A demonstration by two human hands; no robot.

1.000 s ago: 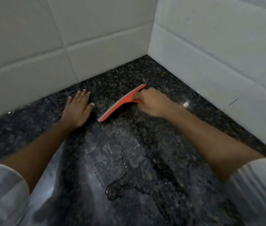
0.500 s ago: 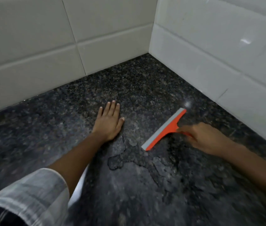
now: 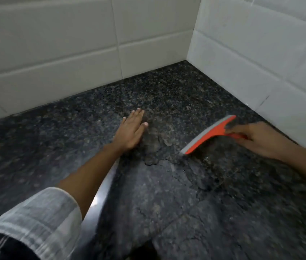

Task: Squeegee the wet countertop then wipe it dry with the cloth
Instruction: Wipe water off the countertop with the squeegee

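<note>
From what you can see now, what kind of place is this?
Probably a kitchen or bathroom counter corner. A dark speckled stone countertop meets white tiled walls on two sides, water films the stone, and the right hand holds an orange squeegee while the left hand lies flat.

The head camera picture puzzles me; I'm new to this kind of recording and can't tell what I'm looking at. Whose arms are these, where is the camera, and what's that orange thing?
There is no machine here. A person wears a wide-angle camera on the head, looking forward and down, so you see their own two arms reaching out. The left hand lies flat, fingers together, on a dark speckled countertop set into a corner of pale tiled walls. The right hand grips the handle of an orange squeegee, whose grey blade edge faces the left hand. Patches and streaks of water lie on the stone between the hands and nearer the camera. No cloth is visible in this picture.
</note>
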